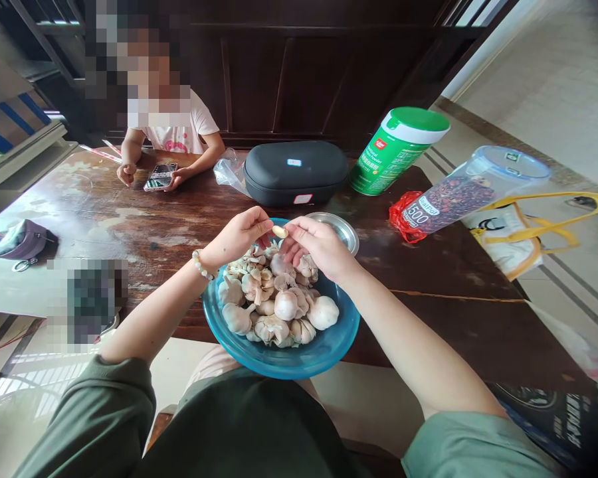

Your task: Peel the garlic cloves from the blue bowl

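Note:
A pale garlic clove (280, 231) is pinched between the fingertips of my left hand (246, 238) and my right hand (319, 244). Both hands hover over the far side of a blue bowl (279, 365), their fingers closed around the clove's two ends. Whole garlic bulbs (286, 304) and loose papery skins fill the bowl, which sits at the table's near edge by my lap. Behind it, partly covered by my right hand, a round metal dish (347, 232) shows its rim; what lies inside is hidden.
Across the wooden table (179, 279), a person (179, 129) holds a phone (161, 178). A black case (296, 172), a green can (398, 149) and a clear container (458, 192) on a red bag stand toward the back right. A purple pouch (22, 240) lies left.

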The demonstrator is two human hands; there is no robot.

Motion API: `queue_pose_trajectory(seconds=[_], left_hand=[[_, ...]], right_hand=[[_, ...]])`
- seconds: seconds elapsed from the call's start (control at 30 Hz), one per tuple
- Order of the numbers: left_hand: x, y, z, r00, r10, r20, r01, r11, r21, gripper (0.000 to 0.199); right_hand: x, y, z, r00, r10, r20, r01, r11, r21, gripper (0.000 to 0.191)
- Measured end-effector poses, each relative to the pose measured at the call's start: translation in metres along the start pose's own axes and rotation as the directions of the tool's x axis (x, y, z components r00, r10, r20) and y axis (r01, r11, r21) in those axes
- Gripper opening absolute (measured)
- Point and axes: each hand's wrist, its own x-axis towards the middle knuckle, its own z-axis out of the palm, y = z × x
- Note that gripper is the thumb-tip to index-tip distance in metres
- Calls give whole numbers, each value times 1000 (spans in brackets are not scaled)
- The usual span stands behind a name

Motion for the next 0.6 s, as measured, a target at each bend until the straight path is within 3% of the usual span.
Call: queue_pose_trajectory(seconds=[0.07, 0.13, 0.33, 0.6], left_hand=[[0, 0, 0, 998, -60, -4, 59, 996, -67, 19], [0, 1, 1, 995, -99, -2, 98, 989, -109, 18], [2, 1, 3, 993, -112, -28, 108, 988, -107, 17], [4, -12, -1, 999, -16, -33, 17, 999, 37, 18]], right_hand=[[0, 4, -1, 982, -143, -127, 124, 982, -144, 34], [-2, 7, -1, 956, -247, -159, 198, 941, -274, 24], [-6, 6, -1, 942, -323, -87, 250, 853, -458, 17], [-5, 9, -1, 892, -452, -18, 351, 716, -603, 17]])
